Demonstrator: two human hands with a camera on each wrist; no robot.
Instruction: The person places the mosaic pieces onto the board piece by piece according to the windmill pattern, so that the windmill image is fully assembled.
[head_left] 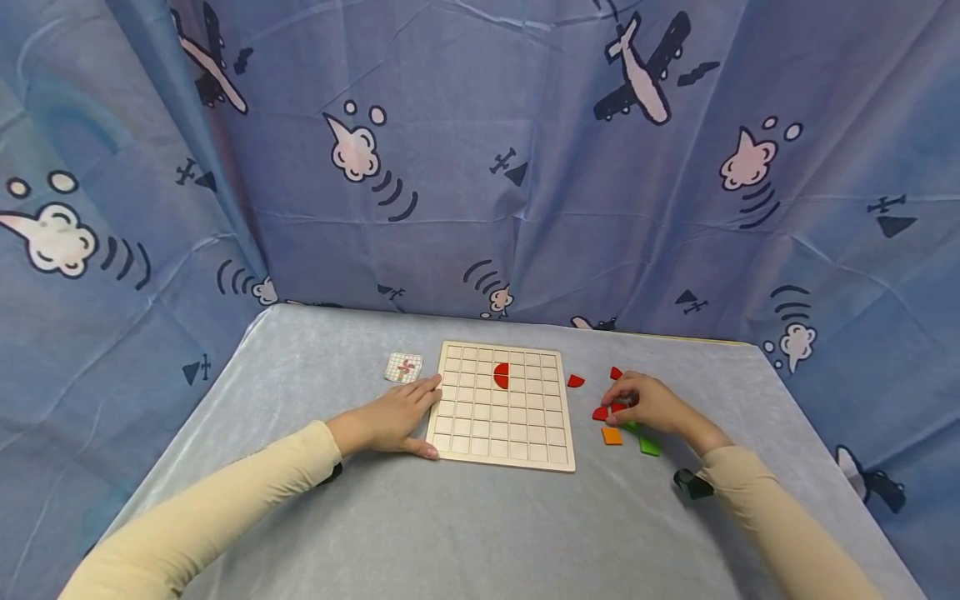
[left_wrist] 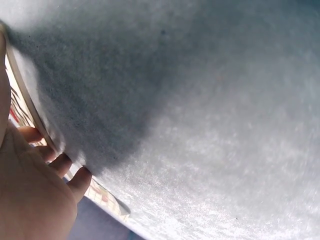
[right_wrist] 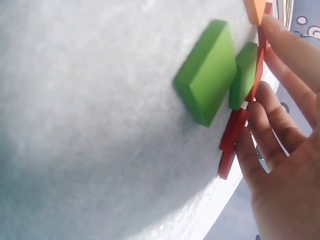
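Observation:
My left hand (head_left: 397, 414) rests with straight fingers along the left edge of a wooden grid board (head_left: 525, 464), its thumb by the near left corner. Two red quarter-circle pieces (head_left: 502, 376) sit in the board's cells, one above the other. To the right of the board, my right hand (head_left: 651, 404) reaches into loose pieces, thumb and index finger pinching at a red quarter-circle (head_left: 599, 413). Another red piece (head_left: 618, 408) shows between these fingers. Below them lie an orange square (head_left: 612, 436) and a green diamond (right_wrist: 207, 75); a second green diamond (right_wrist: 244, 75) is partly behind the first.
A small card (head_left: 404, 367) printed with a grid pattern lies left of the board. One red quarter-circle (head_left: 575, 381) is just right of the board, another red piece (head_left: 616, 373) farther right. A printed blue curtain (head_left: 465, 167) surrounds the grey cloth-covered table (head_left: 450, 533).

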